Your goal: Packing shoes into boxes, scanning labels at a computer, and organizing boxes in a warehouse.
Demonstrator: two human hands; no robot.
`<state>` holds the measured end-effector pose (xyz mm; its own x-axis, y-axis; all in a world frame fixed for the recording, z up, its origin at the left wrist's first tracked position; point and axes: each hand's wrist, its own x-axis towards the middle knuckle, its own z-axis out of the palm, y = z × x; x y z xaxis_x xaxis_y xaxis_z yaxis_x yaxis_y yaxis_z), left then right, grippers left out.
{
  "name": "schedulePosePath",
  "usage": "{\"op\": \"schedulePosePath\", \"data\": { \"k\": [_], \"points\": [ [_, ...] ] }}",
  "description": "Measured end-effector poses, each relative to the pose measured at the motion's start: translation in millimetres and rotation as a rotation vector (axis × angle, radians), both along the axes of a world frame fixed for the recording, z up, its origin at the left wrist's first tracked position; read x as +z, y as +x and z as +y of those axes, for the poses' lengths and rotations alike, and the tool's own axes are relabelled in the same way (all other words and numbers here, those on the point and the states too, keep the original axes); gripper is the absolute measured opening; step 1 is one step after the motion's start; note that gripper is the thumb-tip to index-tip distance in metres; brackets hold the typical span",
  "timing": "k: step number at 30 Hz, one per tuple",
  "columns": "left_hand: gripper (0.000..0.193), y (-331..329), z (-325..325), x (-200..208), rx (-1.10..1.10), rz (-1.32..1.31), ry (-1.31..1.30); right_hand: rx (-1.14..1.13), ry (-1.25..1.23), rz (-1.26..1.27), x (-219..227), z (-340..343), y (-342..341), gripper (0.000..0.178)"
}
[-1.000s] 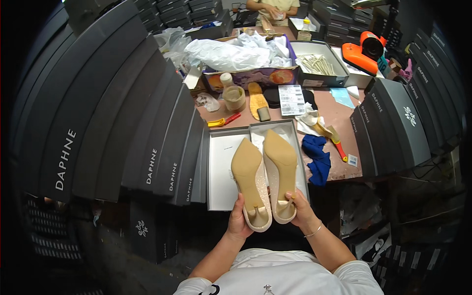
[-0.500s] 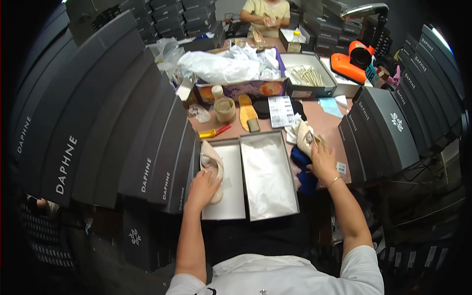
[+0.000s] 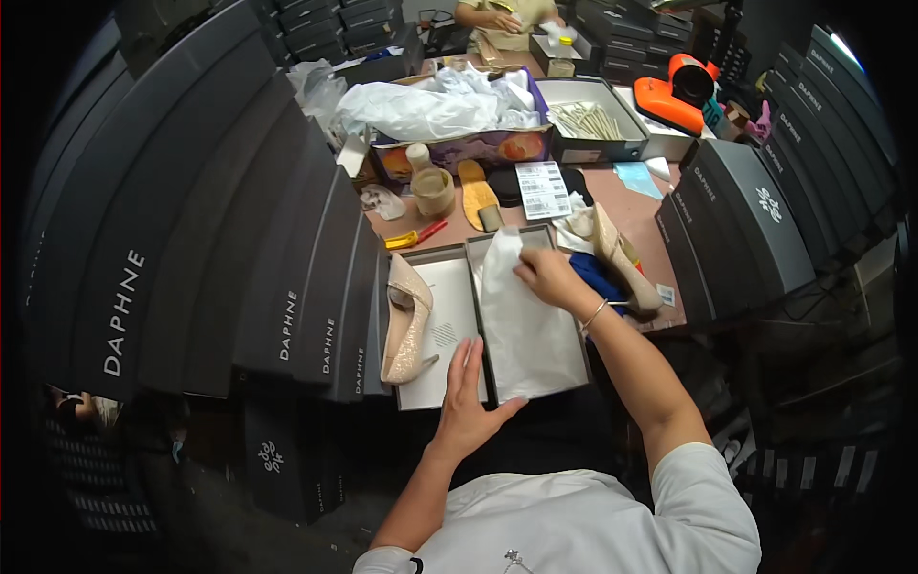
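since the earlier frame, right hand (image 3: 547, 277) now pinches white tissue paper (image 3: 524, 325) lying lengthwise in the open grey shoebox (image 3: 478, 251); left hand (image 3: 469, 397), open, steadies its near edge.

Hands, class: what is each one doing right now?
Left hand: open, resting on the box edge.
Right hand: closed on the tissue paper.

Two heeled shoes (image 3: 406, 325) (image 3: 622, 258), one open box (image 3: 564, 378), one lid (image 3: 449, 383) and two hands (image 3: 469, 407) (image 3: 547, 277) are seen.
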<state>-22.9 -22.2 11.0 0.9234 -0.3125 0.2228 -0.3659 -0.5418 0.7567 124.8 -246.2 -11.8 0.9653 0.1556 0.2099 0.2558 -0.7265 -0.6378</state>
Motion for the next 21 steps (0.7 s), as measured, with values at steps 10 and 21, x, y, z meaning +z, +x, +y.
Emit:
{"op": "schedulePosePath", "data": {
  "k": [10,21],
  "points": [
    [0.109,60.6,-14.8,4.7,0.083,0.111,-0.501,0.002,0.091,-0.724,156.2,18.5,-63.1,0.014],
    [0.044,27.8,21.1,-42.9,0.133,0.685,-1.216,0.372,-0.075,-0.283,10.2,19.2,-171.4,0.023]
  ]
}}
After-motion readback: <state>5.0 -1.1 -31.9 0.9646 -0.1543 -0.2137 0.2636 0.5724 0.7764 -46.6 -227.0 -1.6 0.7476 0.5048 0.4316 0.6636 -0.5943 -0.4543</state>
